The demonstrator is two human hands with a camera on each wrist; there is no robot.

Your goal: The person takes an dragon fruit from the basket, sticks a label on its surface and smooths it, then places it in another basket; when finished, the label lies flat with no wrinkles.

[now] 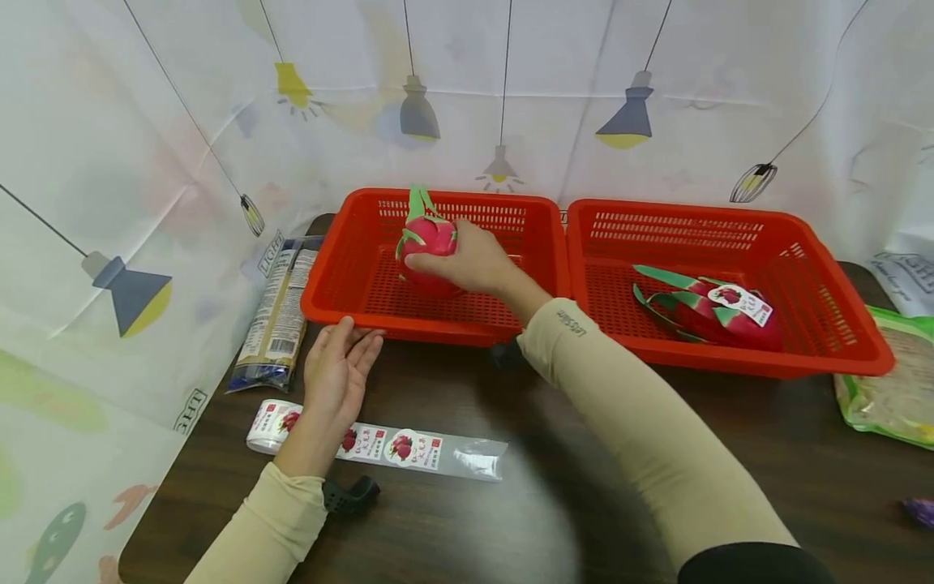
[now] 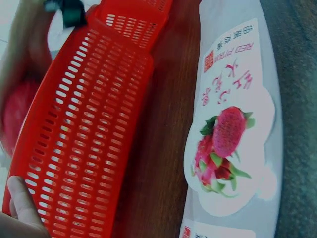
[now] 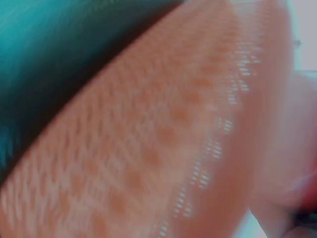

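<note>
Right grip, a bare hand [image 1: 474,258], is holding a pink-red dragon fruit [image 1: 432,237], spreading only as wide as the fruit itself; the thumb is lying across the near side, while the other fingers are mostly hiding from me. That fruit is showing inside the outline of the left red basket [image 1: 416,324], green tips pointing up; I cannot tell whether it is touching the basket's floor. Near the front corner, the left hand [image 1: 339,369] is touching the rim, its fingers lying loose and holding no fruit.

Over in the right red basket [image 1: 730,359], a second dragon fruit [image 1: 693,316] is lying on its side, wearing a white label [image 1: 744,304]. On the dark desk [image 1: 438,389], a label roll [image 1: 268,426] is sitting beside the left forearm, its strip [image 1: 412,448] running out underneath and ending clear. A printed packet [image 1: 277,316] is resting left of the baskets, and a green-edged bag [image 1: 886,381] is lying at the far right.
</note>
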